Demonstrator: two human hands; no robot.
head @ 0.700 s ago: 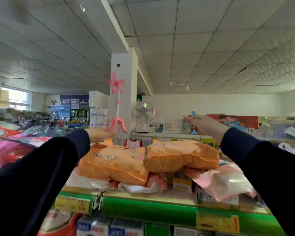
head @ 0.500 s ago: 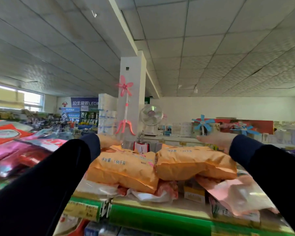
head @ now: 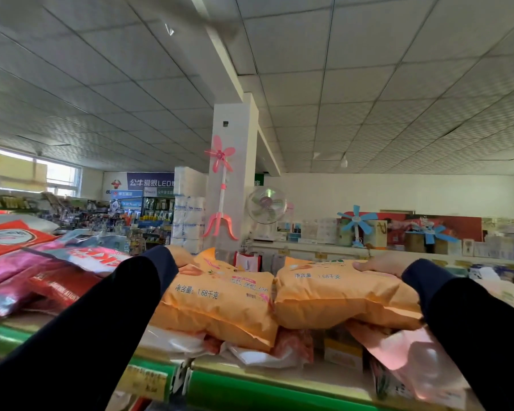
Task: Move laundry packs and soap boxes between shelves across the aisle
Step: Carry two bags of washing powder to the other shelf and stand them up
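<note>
Two orange laundry packs lie side by side on the top shelf (head: 267, 378). The left hand (head: 181, 256) rests flat on the left pack (head: 220, 301); the right hand (head: 380, 264) lies open on the right pack (head: 339, 298). Neither hand's grip is clear.

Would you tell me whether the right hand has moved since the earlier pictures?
Yes. The right hand has come down: earlier it was raised beside the blue fan, and now it rests on the right orange pack.

Two orange laundry packs are lying side by side on the top shelf (head: 279, 378). The left hand (head: 182, 256) is resting on the far end of the left orange pack (head: 217, 304), while the right hand (head: 382, 265) is pressing flat on the right orange pack (head: 341, 301).
</note>
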